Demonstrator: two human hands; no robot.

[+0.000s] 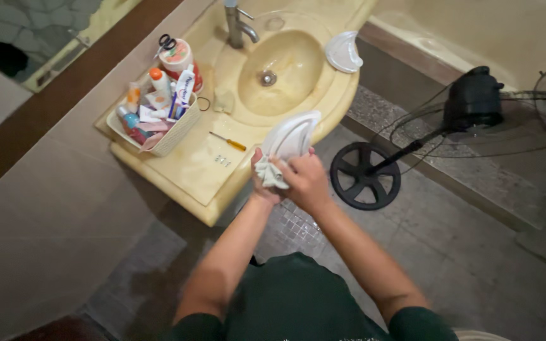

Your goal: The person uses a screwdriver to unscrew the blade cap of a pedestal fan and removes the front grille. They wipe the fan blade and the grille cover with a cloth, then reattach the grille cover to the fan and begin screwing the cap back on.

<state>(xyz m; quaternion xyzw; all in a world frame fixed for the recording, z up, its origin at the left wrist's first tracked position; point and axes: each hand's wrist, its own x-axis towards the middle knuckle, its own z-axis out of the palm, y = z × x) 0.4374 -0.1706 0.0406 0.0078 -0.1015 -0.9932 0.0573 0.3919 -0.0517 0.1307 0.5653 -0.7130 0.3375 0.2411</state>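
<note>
White curved plastic fan blade (pixel 292 136): held over yellow basin counter (pixel 191 167); left hand (pixel 261 183), right hand (pixel 304 180) fingers curled, pressing pale crumpled cloth (pixel 272 173) against it.

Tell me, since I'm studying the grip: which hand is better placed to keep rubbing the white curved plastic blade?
Probably the right hand: it lies on top, over the crumpled white cloth at the base of the white curved plastic blade. The left hand sits underneath, seemingly steadying it.
</note>
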